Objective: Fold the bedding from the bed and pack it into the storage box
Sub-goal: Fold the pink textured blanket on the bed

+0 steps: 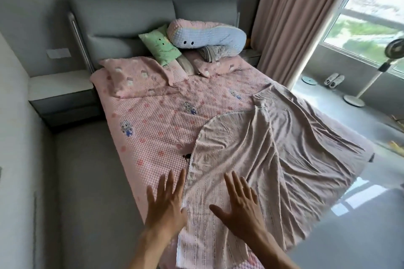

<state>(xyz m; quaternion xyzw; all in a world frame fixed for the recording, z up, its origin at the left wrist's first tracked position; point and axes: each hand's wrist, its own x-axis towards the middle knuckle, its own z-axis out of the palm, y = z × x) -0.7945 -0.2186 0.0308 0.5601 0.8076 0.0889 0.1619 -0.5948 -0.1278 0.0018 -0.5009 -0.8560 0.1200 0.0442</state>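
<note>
head: I see left hand (166, 207) and right hand (240, 207) spread wide, holding nothing | blanket (273, 159) rumpled on bed's (153, 120) right half, right hand flat on it | pillows (140, 76) piled at headboard | fan (371, 76) by window

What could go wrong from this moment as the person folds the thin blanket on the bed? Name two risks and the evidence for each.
1. The blanket is wrinkled and hangs off the bed's right edge; it could slide off, or be folded with the creases in.
2. The left hand and right hand are open and flat, gripping nothing; smoothing might also drag the pink sheet beneath.
</note>
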